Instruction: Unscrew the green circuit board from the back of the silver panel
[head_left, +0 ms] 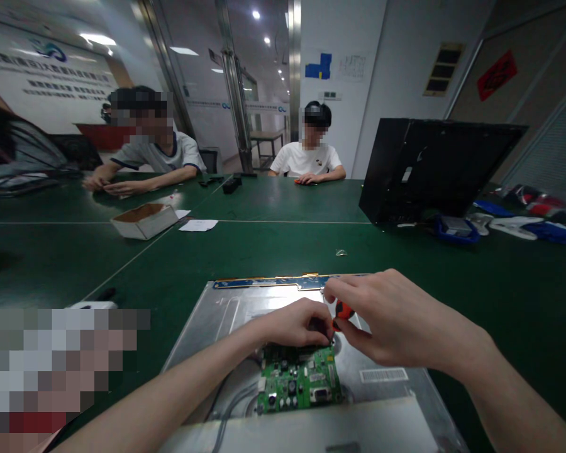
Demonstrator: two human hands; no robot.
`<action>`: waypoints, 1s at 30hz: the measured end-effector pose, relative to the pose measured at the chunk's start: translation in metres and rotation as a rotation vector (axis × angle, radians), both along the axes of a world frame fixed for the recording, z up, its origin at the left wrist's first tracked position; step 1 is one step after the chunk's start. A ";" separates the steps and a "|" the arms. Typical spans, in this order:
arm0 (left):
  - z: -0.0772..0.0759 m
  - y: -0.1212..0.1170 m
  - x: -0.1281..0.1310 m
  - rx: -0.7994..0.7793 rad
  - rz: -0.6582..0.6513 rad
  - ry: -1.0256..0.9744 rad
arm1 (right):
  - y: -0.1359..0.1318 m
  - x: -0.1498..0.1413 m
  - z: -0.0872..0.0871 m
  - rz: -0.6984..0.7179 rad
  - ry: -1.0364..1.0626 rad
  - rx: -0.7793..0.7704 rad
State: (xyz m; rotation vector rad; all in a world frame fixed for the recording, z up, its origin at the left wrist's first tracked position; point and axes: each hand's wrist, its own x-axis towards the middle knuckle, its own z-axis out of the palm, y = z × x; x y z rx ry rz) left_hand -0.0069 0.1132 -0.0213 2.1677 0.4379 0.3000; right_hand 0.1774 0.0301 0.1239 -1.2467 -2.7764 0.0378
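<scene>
A green circuit board (298,380) lies on the silvery metal back of a display panel (198,333). My right hand (387,318) is closed around an orange and black screwdriver (344,311), above the board's far right corner. Close against the screwdriver's lower end is my left hand (302,322), its fingers curled in a pinch at the board's far edge. What lies between those fingertips is hidden. A narrow blue circuit strip (264,284) runs along the panel's far edge. Grey cables (238,399) pass left of the green board.
A black monitor housing (434,170) stands at the right, with a blue tray (457,229) beside it. An open white box (144,223) and paper (199,225) sit at the left. A small clear packet (341,253) lies beyond the panel. Other people sit around the green table (273,245).
</scene>
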 end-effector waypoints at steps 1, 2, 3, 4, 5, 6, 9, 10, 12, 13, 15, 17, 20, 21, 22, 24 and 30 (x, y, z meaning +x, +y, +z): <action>0.000 0.000 0.000 0.002 0.003 0.005 | 0.000 0.000 0.000 0.004 0.002 -0.001; 0.001 0.000 0.000 0.007 0.006 0.009 | 0.000 0.000 0.000 0.002 0.000 -0.001; 0.002 0.000 0.000 0.013 0.008 0.010 | 0.001 0.000 0.000 -0.004 -0.004 0.000; 0.003 0.000 0.000 0.020 0.008 0.008 | 0.001 0.000 -0.001 -0.011 -0.009 0.002; 0.005 0.000 0.000 0.026 0.009 0.003 | 0.002 0.000 -0.001 -0.017 -0.013 0.006; 0.005 -0.001 0.000 0.030 0.010 -0.003 | 0.003 0.000 -0.002 -0.023 -0.016 0.010; 0.005 -0.001 0.000 0.031 0.021 -0.011 | 0.003 -0.001 -0.003 -0.025 -0.003 0.019; 0.005 -0.001 0.000 0.031 0.020 -0.009 | 0.003 -0.001 -0.002 -0.021 0.003 0.016; 0.002 -0.001 0.000 0.029 0.010 -0.007 | 0.001 0.000 -0.002 -0.007 0.013 0.006; 0.002 -0.001 0.000 0.025 0.008 -0.007 | 0.001 0.000 -0.002 -0.002 0.015 0.004; 0.001 -0.002 0.000 0.010 0.012 -0.005 | 0.001 0.001 -0.002 -0.007 0.014 0.011; 0.003 -0.002 0.001 -0.006 0.026 -0.004 | 0.002 0.001 -0.003 -0.021 0.010 0.024; 0.007 -0.003 0.001 -0.006 0.029 -0.019 | 0.004 0.001 -0.004 -0.032 0.000 0.031; 0.008 -0.003 0.001 -0.002 0.027 -0.024 | 0.004 0.001 -0.004 -0.031 -0.004 0.030; 0.009 -0.003 0.001 0.003 0.025 -0.025 | 0.004 0.001 -0.004 -0.029 -0.008 0.028; 0.008 -0.004 0.001 -0.001 0.032 -0.018 | 0.003 0.000 -0.003 -0.025 -0.013 0.024; 0.003 -0.004 0.000 -0.018 0.052 0.014 | 0.002 0.000 -0.004 -0.013 -0.006 0.022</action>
